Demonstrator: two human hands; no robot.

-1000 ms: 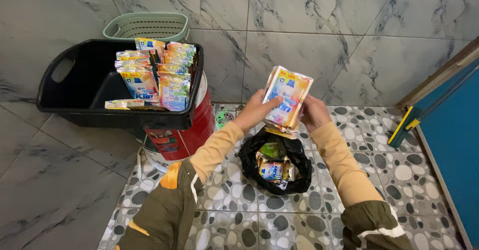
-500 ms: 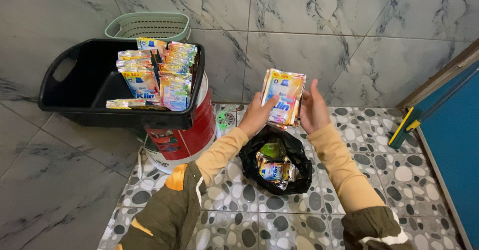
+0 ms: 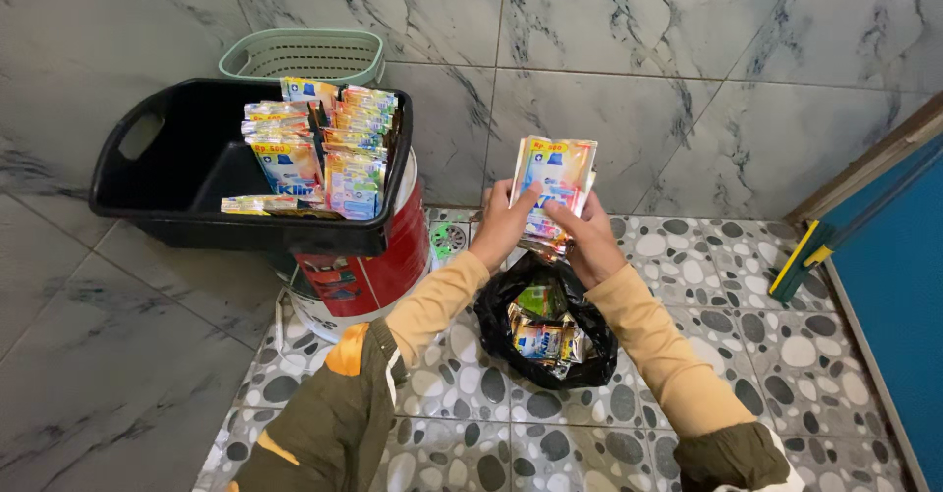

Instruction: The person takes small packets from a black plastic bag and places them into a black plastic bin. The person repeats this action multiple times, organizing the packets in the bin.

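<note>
A stack of colourful foil sachets is held upright above an open black plastic bag on the pebble-patterned floor tiles. The left hand is clamped on the stack's left edge, thumb across the front; the right hand is closed on its lower right side. More sachets are seen inside the bag (loosely heaped). Similar sachets stand in rows in a black rectangular plastic basin, rested on a red and white bucket.
</note>
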